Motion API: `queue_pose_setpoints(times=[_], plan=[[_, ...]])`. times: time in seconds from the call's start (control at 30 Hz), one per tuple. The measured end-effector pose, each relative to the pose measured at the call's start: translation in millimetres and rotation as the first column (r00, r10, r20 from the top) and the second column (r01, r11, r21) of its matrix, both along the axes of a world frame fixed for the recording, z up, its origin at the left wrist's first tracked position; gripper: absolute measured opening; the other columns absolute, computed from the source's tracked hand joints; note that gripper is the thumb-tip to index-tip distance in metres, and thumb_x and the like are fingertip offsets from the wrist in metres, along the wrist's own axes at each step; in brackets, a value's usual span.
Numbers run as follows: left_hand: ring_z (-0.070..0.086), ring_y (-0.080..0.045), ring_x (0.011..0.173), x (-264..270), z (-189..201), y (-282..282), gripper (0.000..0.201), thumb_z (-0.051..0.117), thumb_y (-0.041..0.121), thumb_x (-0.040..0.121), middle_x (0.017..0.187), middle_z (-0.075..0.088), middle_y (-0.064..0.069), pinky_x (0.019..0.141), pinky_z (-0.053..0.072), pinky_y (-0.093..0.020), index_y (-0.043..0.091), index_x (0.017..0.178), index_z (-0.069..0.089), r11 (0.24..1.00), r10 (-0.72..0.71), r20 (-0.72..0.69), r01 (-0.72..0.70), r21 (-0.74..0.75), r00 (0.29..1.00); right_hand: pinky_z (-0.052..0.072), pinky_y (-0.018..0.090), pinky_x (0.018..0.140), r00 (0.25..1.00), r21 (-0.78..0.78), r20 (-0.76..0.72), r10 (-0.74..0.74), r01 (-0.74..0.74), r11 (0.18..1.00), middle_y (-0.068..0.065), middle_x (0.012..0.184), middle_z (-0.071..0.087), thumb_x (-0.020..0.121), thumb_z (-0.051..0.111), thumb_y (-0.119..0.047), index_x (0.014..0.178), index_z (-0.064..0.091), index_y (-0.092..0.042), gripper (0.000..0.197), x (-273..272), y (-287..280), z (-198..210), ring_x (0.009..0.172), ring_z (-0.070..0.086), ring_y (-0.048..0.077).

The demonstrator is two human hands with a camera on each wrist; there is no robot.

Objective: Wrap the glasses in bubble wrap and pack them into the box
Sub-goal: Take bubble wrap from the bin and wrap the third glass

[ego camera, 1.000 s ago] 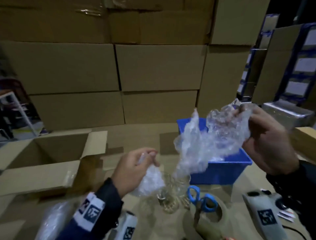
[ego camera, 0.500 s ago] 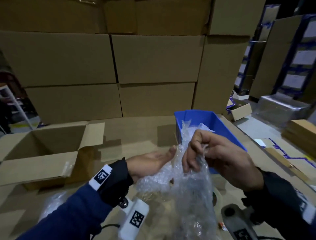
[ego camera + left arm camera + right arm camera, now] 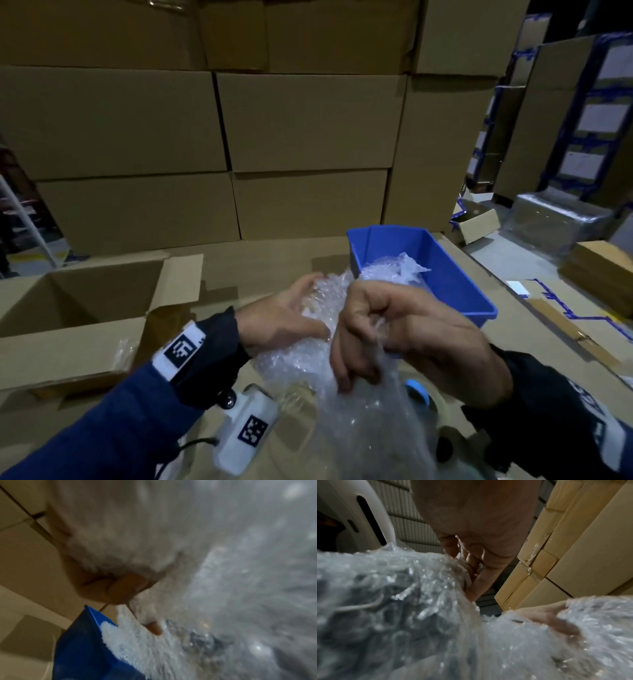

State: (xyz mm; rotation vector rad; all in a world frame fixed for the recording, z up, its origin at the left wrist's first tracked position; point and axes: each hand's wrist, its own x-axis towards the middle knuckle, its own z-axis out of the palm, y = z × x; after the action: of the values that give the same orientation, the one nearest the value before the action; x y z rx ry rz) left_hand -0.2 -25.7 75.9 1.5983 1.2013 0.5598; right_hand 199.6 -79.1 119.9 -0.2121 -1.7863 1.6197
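Observation:
A sheet of clear bubble wrap (image 3: 359,421) hangs between both hands above the cardboard-covered table. My left hand (image 3: 308,305) cups its upper part, fingers behind and thumb in front. My right hand (image 3: 359,342) grips a gathered fold in curled fingers, close against the left hand. In the right wrist view the right fingers (image 3: 476,568) dig into the bubble wrap (image 3: 402,601). The left wrist view is blurred, with the bubble wrap (image 3: 240,588) filling it. A glass shows only faintly through the wrap. The open cardboard box (image 3: 85,301) stands at the left.
A blue bin (image 3: 445,274) with more bubble wrap (image 3: 394,270) in it stands behind the hands. Blue-handled scissors (image 3: 418,390) lie under the right hand. A white tagged device (image 3: 246,431) lies near the left wrist. Stacked cartons (image 3: 308,120) wall off the back.
My right hand came down from up at the right to the middle and now sits against the left hand. The wrap, first stretched between them, now hangs bunched below.

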Motion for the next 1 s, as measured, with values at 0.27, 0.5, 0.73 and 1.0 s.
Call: queue_pose_setpoints(times=[0.27,0.5,0.73,1.0], plan=[[0.067,-0.002,0.088,-61,-18,-83,0.019,0.068,0.0,0.087,0.091,0.073,0.003,0.082,0.048,-0.011,0.018,0.081,0.073,0.665,0.485,0.334,-0.588,0.46,0.809,0.051,0.034,0.078,0.932,-0.114,-0.242,-0.27,0.249,0.962,0.011,0.067,0.051,0.08,0.068,-0.041,0.084,0.055,-0.012,0.032,34,18,-10,0.081,0.059,0.03],[0.066,0.001,0.091,-80,-47,-142,0.025,0.087,0.026,0.061,0.09,0.073,0.015,0.08,0.045,-0.004,0.032,0.081,0.072,0.524,0.671,0.32,-0.733,0.434,0.669,0.051,0.02,0.069,0.844,0.134,0.076,-0.531,0.519,0.844,0.004,0.081,0.063,0.067,0.085,-0.037,0.09,0.052,-0.014,0.047,20,-17,-48,0.078,0.061,0.02],[0.065,0.002,0.091,-73,-73,-133,0.017,0.079,0.013,0.075,0.095,0.072,0.015,0.079,0.05,-0.022,0.018,0.089,0.071,0.543,0.721,0.329,-0.792,0.277,0.61,0.054,0.024,0.078,0.724,0.36,0.333,-0.604,0.494,0.791,-0.002,0.101,0.067,0.069,0.077,-0.014,0.097,0.063,-0.029,0.035,24,-15,-47,0.093,0.067,0.015],[0.065,0.003,0.086,-85,-47,-93,0.014,0.076,0.009,0.079,0.091,0.071,0.01,0.071,0.048,-0.007,0.019,0.086,0.069,0.534,0.673,0.397,-0.781,0.324,0.624,0.046,0.007,0.074,0.437,0.64,0.442,-0.783,0.458,0.617,-0.031,0.083,0.069,0.083,0.071,-0.005,0.08,0.071,-0.044,0.039,47,-22,-33,0.082,0.063,-0.013]])
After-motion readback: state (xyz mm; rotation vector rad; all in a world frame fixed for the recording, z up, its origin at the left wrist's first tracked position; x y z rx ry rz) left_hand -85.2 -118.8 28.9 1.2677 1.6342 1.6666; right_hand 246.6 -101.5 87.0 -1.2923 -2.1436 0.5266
